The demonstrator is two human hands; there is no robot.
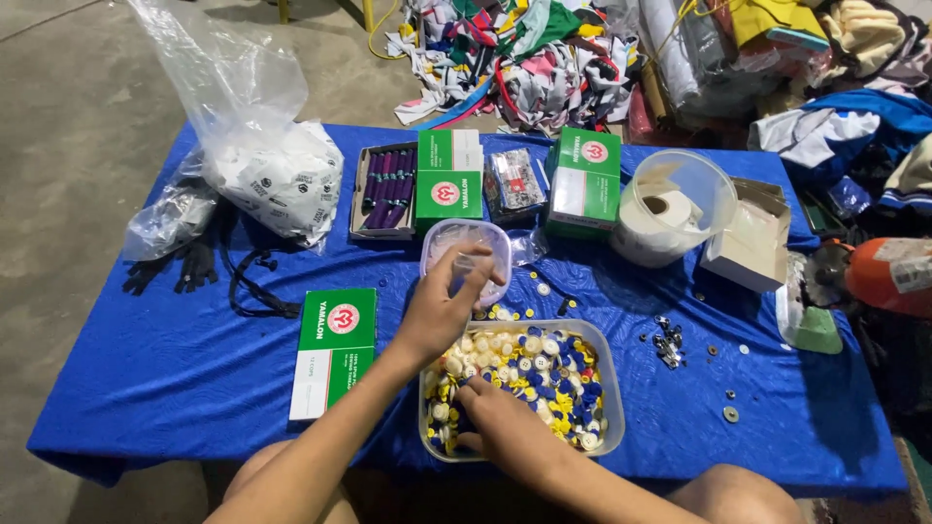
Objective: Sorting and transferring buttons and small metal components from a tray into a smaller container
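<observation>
Head view: your left hand (442, 311) reaches over the small clear tub (466, 254), fingers pinched together on what looks like a button. Your right hand (505, 432) digs, fingers curled, in the button tray (610, 388) on the blue surface (175, 359). Release low inside the tub; pick single buttons.

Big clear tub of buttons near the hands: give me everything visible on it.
The button tub is a clear plastic rectangular container with rounded corners, lidless and upright on the blue cloth at the table's near edge. It is filled with loose buttons in white, yellow and blue. The right hand reaches into its near left part, fingers among the buttons. The left hand is above its far left corner, at a smaller clear container beyond.
</observation>
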